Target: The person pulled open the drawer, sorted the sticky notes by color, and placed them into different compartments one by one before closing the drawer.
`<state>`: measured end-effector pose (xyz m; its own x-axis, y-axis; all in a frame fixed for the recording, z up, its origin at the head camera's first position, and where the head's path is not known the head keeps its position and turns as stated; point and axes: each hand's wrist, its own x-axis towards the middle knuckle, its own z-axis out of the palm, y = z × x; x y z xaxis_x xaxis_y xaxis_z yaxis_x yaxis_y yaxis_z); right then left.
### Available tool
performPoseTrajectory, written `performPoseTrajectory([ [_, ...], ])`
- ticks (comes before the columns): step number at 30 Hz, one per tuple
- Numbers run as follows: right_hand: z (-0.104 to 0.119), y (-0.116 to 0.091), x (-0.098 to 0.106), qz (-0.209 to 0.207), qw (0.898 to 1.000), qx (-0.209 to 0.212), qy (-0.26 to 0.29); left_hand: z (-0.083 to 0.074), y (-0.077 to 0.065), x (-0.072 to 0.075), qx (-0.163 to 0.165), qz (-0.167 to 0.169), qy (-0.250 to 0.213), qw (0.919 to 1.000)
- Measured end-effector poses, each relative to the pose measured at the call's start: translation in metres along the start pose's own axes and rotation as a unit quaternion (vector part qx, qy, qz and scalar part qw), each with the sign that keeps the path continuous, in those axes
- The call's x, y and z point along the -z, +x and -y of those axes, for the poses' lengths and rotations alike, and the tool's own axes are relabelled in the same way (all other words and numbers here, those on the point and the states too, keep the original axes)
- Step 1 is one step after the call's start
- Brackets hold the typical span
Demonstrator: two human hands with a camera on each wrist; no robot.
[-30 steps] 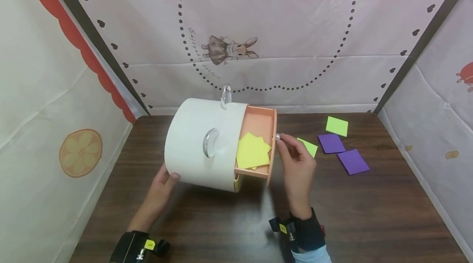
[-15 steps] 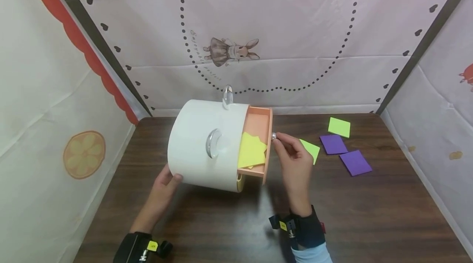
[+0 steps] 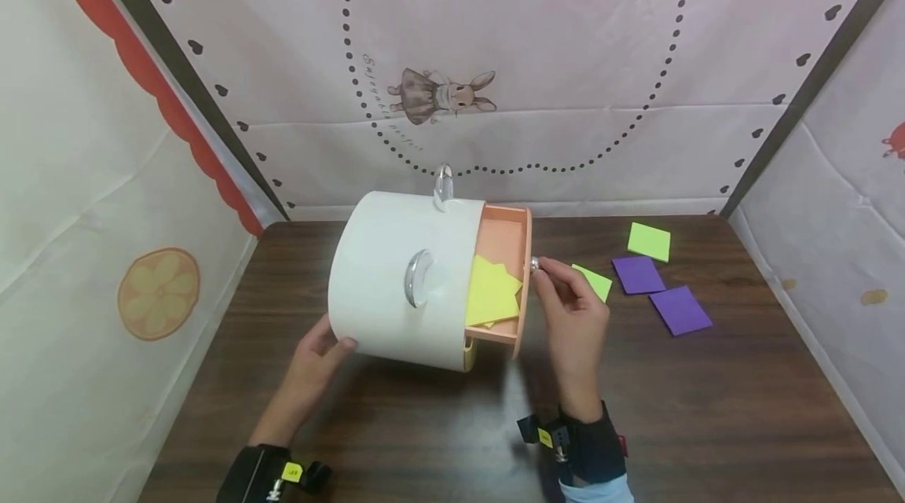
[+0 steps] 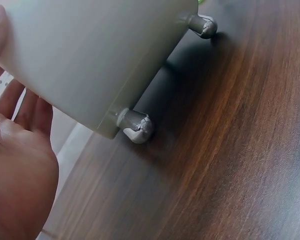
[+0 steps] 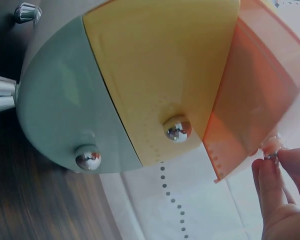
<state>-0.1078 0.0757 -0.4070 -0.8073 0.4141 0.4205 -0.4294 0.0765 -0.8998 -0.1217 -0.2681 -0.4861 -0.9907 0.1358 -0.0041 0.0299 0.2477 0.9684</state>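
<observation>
A white rounded drawer box (image 3: 382, 275) with clear handles stands on the table, its drawer fronts facing right. Its orange drawer (image 3: 503, 228) is part way out and holds yellow square paper notes (image 3: 491, 291). My right hand (image 3: 576, 322) pinches that drawer's silver knob (image 5: 272, 150) between thumb and fingers. Below it in the right wrist view, the yellow drawer (image 5: 160, 75) and green drawer (image 5: 65, 110) are closed. My left hand (image 3: 311, 365) holds the box's back end, thumb on the near side and fingers (image 4: 27, 110) round the back edge.
Two green notes (image 3: 649, 242) and two purple notes (image 3: 679, 310) lie on the brown wooden table (image 3: 742, 409) right of the box. A printed cloth (image 3: 566, 39) rises behind the table and at both sides. Silver feet (image 4: 137, 125) stick out from the box's underside.
The orange drawer sticks out less than a second ago. The box has shifted slightly right with my left hand; my right hand has kept hold of the knob, moving slightly left, then right.
</observation>
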Motion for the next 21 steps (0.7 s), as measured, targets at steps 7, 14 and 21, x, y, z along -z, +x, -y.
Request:
performPoseTrajectory([
  [7,0.001,-0.002,-0.001,-0.006,1.000,-0.011,-0.006,-0.001,-0.004,-0.001,0.002,0.000,-0.001,1.0000],
  [14,0.001,-0.002,0.000,-0.014,1.000,-0.004,-0.006,-0.005,-0.003,-0.006,0.032,-0.005,-0.001,0.9995],
  [21,0.001,-0.003,0.002,-0.002,1.000,-0.003,-0.003,-0.007,0.000,-0.016,0.032,-0.001,0.012,0.9994],
])
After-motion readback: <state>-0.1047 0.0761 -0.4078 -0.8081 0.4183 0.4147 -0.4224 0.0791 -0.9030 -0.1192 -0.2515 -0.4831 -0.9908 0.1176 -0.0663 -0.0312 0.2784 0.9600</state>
